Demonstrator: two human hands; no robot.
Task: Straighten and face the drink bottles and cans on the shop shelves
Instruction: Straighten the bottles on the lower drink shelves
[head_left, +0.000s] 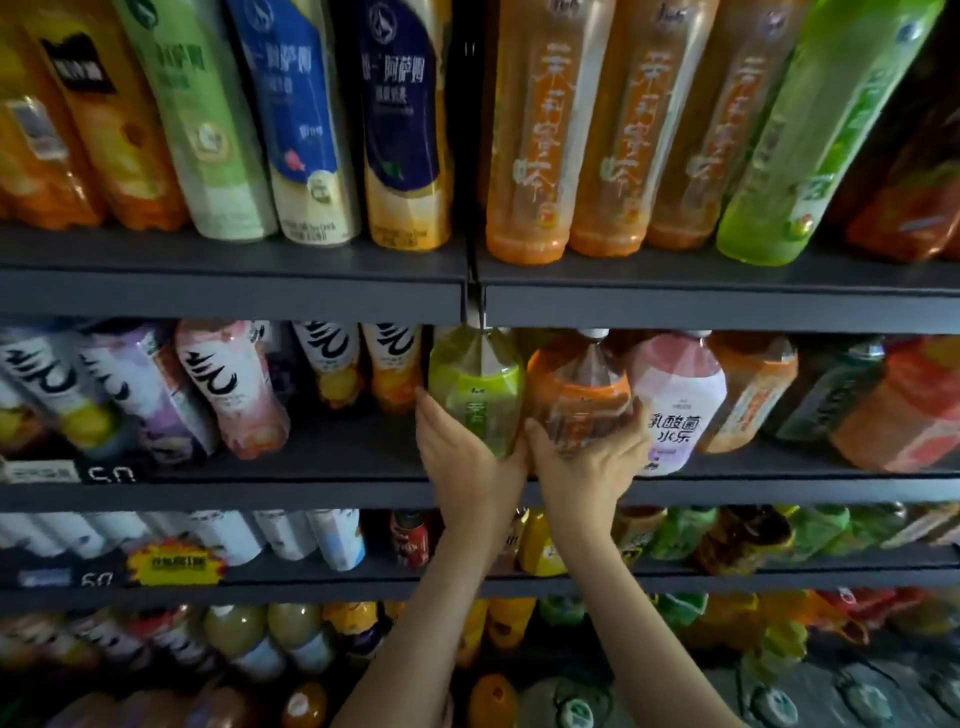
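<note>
Left hand (467, 457) clamped round green tea bottle (475, 382), right hand (584, 467) round orange tea bottle (576, 387); likely full, slick; hold mid-body.

Dim light, dark lower shelves, blurred and bowed edges.

Left hand (467, 457) grips green bottle (475, 387), right hand (582, 462) orange bottle (579, 389).
</note>
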